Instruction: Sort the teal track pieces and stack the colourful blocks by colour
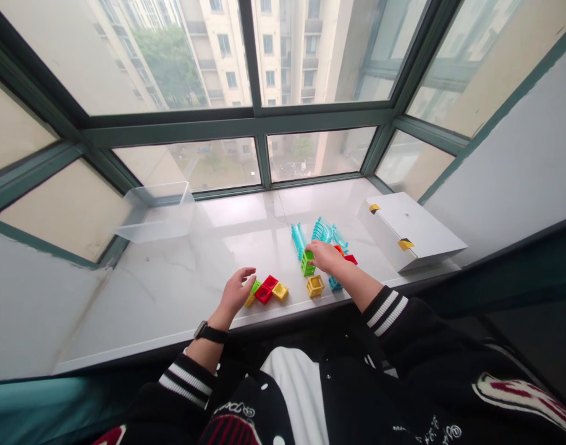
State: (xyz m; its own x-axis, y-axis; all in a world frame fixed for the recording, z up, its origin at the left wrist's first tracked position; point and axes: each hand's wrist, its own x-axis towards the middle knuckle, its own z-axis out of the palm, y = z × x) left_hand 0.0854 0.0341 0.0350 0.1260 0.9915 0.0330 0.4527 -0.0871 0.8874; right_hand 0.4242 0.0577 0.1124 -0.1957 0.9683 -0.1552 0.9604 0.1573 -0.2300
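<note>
My right hand point(324, 254) has its fingers closed around a green toy block point(307, 264) with open sides. Just in front of that stands a yellow block point(315, 286), and a blue block point(335, 283) sits partly under my right forearm. My left hand point(235, 290), fingers stretched out, hovers beside a cluster of blocks: red ones point(263, 294), a yellow one point(280, 292) and a partly hidden green one point(256, 286). Another yellow block point(249, 300) shows below the green one. Behind my right hand lie clear turquoise track pieces point(322, 230), with a red piece point(351, 259) nearby.
A clear plastic bin point(160, 228) stands at the back left of the white marble sill point(185, 290). On the right is a white box point(417, 225) with yellow-and-black tabs. Green-framed windows point(259, 120) close off the back, and the sill's dark front edge runs before my body.
</note>
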